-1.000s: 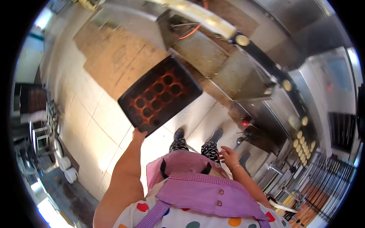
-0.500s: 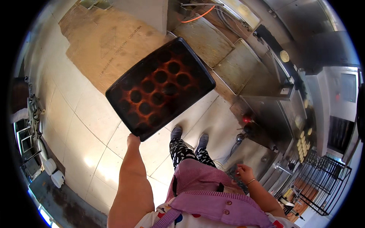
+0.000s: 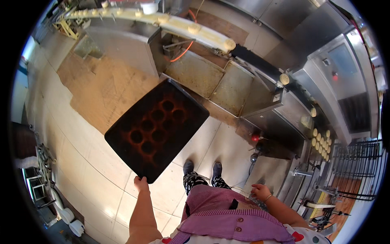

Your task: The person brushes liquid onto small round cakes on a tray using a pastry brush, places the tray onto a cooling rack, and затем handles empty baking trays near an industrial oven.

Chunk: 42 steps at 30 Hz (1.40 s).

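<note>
My left hand is closed on the near corner of a dark baking tray. The tray is held out above the floor, tilted and turned at an angle. Its black surface shows round dark spots ringed with reddish-brown scorch marks, and no food is on it. At my right side, near the apron, my right hand has its fingers loosely curled, with nothing visible in them. Nearest to that hand is a metal machine panel.
A conveyor belt carrying pale round dough pieces curves along the far side and right. Worn metal trays lie under it. Flattened cardboard covers part of the tiled floor. A black wire rack stands at right, a red knob nearer.
The tray in my left hand has come closer to my body and slightly left. The view has tipped up, showing more of the conveyor. My right hand stays by my side.
</note>
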{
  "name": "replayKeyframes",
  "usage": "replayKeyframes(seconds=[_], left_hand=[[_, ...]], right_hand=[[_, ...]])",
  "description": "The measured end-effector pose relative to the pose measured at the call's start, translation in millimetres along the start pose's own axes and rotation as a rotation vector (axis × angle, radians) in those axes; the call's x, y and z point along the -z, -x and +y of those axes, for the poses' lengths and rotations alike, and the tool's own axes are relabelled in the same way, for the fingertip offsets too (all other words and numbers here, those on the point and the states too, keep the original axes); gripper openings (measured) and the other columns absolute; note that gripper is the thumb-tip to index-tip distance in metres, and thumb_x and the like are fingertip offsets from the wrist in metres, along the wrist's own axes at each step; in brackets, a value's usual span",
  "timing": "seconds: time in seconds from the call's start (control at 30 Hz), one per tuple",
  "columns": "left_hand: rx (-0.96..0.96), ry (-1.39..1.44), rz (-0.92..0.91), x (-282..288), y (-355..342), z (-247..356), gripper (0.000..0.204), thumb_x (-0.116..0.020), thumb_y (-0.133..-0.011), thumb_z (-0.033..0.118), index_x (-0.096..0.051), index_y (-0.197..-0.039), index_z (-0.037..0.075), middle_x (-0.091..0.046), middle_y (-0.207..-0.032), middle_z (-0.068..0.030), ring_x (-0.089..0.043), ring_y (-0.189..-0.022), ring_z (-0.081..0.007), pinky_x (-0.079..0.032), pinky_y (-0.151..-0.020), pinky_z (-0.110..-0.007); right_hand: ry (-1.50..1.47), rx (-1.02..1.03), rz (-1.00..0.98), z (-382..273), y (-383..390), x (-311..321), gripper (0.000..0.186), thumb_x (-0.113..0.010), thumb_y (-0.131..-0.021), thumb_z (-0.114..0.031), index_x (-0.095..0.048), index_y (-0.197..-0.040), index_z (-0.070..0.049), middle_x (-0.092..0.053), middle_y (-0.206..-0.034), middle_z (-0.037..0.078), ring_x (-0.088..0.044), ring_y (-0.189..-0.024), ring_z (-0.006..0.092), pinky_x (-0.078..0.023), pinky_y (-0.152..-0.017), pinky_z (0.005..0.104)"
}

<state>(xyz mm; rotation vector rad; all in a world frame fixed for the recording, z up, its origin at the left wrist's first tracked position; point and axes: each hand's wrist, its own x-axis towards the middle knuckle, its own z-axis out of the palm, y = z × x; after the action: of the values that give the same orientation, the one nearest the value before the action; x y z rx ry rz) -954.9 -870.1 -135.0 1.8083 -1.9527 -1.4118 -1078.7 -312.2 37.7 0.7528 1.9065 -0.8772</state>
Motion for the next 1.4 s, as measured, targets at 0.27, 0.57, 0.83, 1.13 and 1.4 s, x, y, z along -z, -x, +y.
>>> replayKeyframes(seconds=[0.27, 0.57, 0.83, 1.13, 1.4], left_hand=[[-0.092, 0.592, -0.161, 15, 92, 185, 0.03, -0.056, -0.075, 0.0, -0.047, -0.104, 0.004, -0.048, -0.094, -0.0045, -0.047, -0.081, -0.0145, -0.041, -0.063, -0.026], [-0.278, 0.559, -0.494, -6, 175, 330, 0.074, -0.051, -0.087, 0.001, -0.014, -0.146, 0.024, -0.033, -0.141, -0.0073, -0.045, -0.117, -0.0268, -0.047, -0.086, -0.037], [-0.332, 0.378, -0.519, -32, 201, 381, 0.073, -0.057, -0.089, 0.015, -0.014, -0.147, 0.024, -0.038, -0.137, -0.006, -0.049, -0.111, -0.024, -0.047, -0.081, -0.035], [-0.342, 0.315, -0.474, -46, 202, 403, 0.074, -0.06, -0.088, 0.019, -0.016, -0.147, 0.028, -0.049, -0.127, -0.0052, -0.056, -0.096, -0.0209, -0.049, -0.073, -0.033], [-0.333, 0.297, -0.469, -54, 211, 414, 0.077, -0.061, -0.087, 0.021, -0.012, -0.147, 0.029, -0.05, -0.125, -0.0062, -0.058, -0.09, -0.0207, -0.05, -0.066, -0.031]], right_hand=[[-0.135, 0.14, -0.022, 12, 0, 16, 0.037, -0.055, -0.086, -0.017, -0.055, -0.122, -0.007, -0.066, -0.091, 0.009, -0.066, -0.068, 0.018, -0.05, -0.049, 0.0289], [-0.348, 0.105, 0.178, 95, 5, 65, 0.04, -0.053, -0.081, -0.017, -0.057, -0.119, -0.005, -0.066, -0.081, 0.013, -0.066, -0.06, 0.0197, -0.05, -0.043, 0.031], [-0.475, -0.134, 0.276, 163, 29, 43, 0.035, -0.05, -0.081, -0.016, -0.06, -0.113, -0.007, -0.065, -0.083, 0.012, -0.067, -0.063, 0.0203, -0.053, -0.046, 0.0355], [-0.564, -0.035, 0.258, 138, 22, 33, 0.043, -0.052, -0.078, -0.017, -0.057, -0.119, -0.007, -0.066, -0.087, 0.011, -0.067, -0.065, 0.0205, -0.054, -0.049, 0.0372], [-0.571, -0.036, 0.239, 148, 6, 32, 0.041, -0.052, -0.079, -0.017, -0.056, -0.118, -0.005, -0.065, -0.082, 0.012, -0.066, -0.061, 0.021, -0.054, -0.048, 0.0353]])
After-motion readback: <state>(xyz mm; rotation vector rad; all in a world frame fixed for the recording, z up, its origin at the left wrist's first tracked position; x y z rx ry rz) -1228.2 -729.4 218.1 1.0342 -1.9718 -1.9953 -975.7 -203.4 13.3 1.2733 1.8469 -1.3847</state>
